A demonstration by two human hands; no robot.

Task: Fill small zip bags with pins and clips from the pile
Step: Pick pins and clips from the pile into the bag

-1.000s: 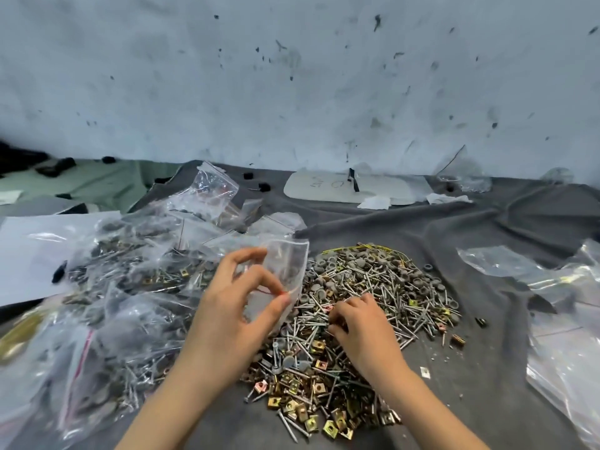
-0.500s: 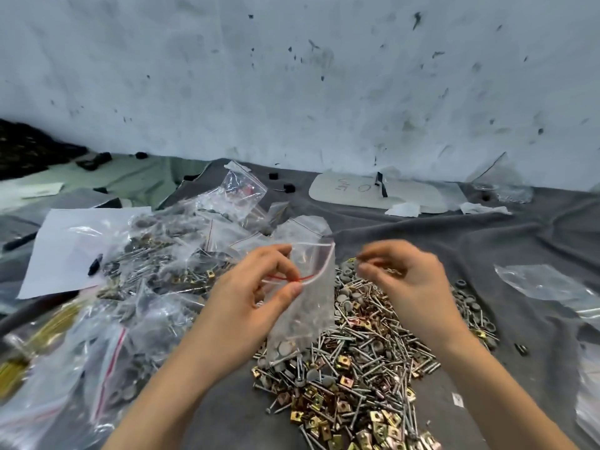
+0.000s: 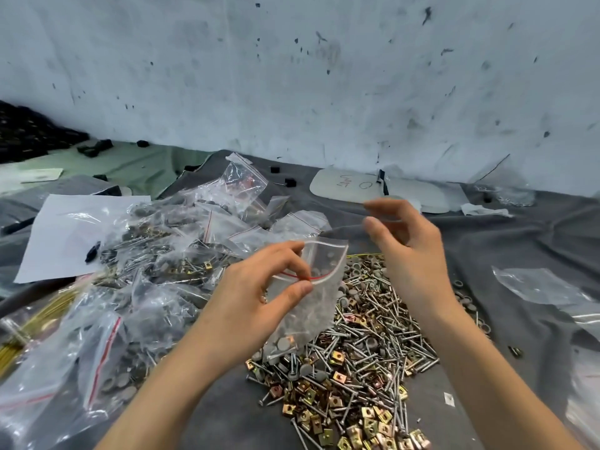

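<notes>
To keep the mouth gaping, pinches small zip bag [image 3: 319, 306] at its red seal in left hand [image 3: 259, 293], bottom on the pile [image 3: 367, 352]; above the pile, holds right hand [image 3: 412, 251] curled, seemingly round a blurred pin [image 3: 350, 226].

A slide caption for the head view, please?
Left hand pinches a small zip bag over the pile; right hand raised beside it.

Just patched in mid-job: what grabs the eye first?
The pile of pins and clips lies centre right on the grey cloth. Over it the left hand pinches a small zip bag at its red seal, the right hand raised beside it. A heap of filled bags sprawls at left.
</notes>
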